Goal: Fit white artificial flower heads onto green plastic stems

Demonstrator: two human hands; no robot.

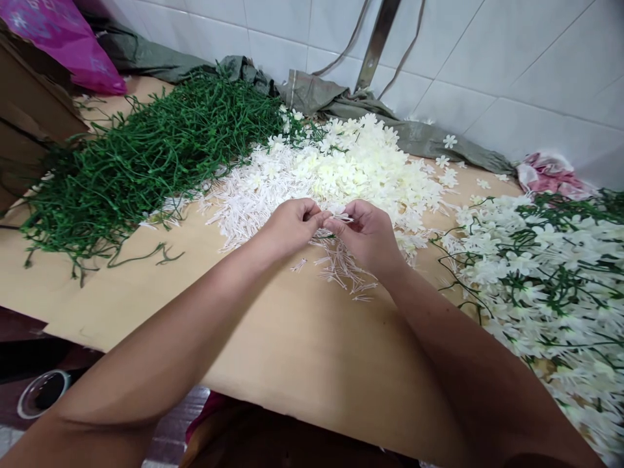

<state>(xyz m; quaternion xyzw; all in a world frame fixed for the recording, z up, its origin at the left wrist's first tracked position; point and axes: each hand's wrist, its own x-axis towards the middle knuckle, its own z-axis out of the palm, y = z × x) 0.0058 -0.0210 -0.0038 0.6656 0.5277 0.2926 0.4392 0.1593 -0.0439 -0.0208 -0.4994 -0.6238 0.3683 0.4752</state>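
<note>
Both hands meet over the middle of the table, at the front edge of a heap of thin white stamens (244,201). My left hand (297,224) is closed in a pinch, its fingertips touching those of the other hand; what they grip is too small to make out. Between thumb and fingers, my right hand (368,234) holds a few white stamens (342,218). Pale yellow-white petals (370,162) are heaped just beyond the hands. Loose stamens (344,266) lie scattered below them on the tabletop.
Green plastic stems (156,156) are piled at the left. White flowers on green stems (550,273) cover the right side. A cardboard box (34,110) and pink bag (73,45) stand at the far left. Grey cloth (322,97) runs along the tiled wall behind the brown table (292,351).
</note>
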